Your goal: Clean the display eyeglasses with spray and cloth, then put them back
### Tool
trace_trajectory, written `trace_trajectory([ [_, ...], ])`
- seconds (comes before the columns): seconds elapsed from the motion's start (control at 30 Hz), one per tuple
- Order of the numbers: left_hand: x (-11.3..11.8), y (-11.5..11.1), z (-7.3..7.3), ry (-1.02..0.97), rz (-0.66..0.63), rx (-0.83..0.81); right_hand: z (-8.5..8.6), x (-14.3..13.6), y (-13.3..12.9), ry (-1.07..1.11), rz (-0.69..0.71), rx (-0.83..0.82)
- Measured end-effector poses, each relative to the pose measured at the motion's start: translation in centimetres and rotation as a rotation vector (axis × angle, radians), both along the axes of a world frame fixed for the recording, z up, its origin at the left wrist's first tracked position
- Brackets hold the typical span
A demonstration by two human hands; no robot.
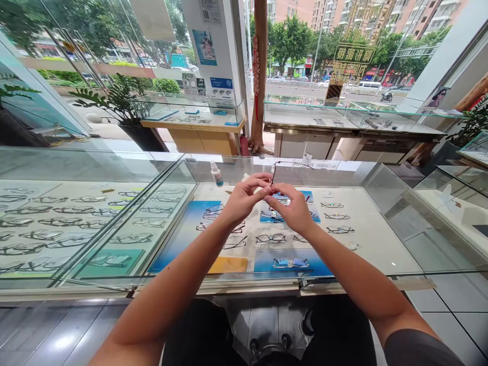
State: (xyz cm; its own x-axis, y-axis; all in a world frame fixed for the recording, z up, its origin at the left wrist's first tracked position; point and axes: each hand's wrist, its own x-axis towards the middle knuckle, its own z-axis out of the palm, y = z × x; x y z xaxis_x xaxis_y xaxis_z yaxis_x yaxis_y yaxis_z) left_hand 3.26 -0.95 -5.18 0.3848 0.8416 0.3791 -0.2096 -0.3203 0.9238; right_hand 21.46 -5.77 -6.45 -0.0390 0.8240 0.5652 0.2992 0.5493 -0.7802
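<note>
Over the glass display case, my left hand (246, 197) and my right hand (293, 204) meet, fingertips nearly touching. Both are closed in a pinch on a pair of eyeglasses (273, 174). One thin dark temple arm sticks up above the fingers, its tip bent over to the right. Reddish parts of the frame show between the fingertips, while my fingers cover most of the rest. Below my hands, under the glass, eyeglasses (270, 238) lie in rows. Some of them rest on a blue card (266, 214).
A white spray bottle (217, 174) stands left of my hands. Blue-lensed glasses (291, 263) lie inside the case near its front edge. Another glass case (76, 223) adjoins on the left. Beyond are more display counters (206, 124), a wooden post (260, 76) and a potted plant (131, 109).
</note>
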Motion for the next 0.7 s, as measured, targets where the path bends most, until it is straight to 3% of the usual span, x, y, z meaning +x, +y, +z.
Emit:
trace_trajectory([
  [0.13,-0.3,0.1,0.2,0.075,0.005,0.093,0.3,0.0,0.0,0.095,0.031,-0.064],
  [0.3,-1.0,1.2,0.0,0.023,0.158,0.224,0.9,0.6,0.1,0.288,0.068,-0.14],
  [0.5,-1.3,1.8,0.0,-0.066,0.064,0.236,1.5,1.3,0.4,0.37,0.132,-0.21],
  [0.7,-0.7,0.4,0.7,-0.003,0.055,0.304,2.4,1.7,0.0,0.511,0.376,-0.337],
])
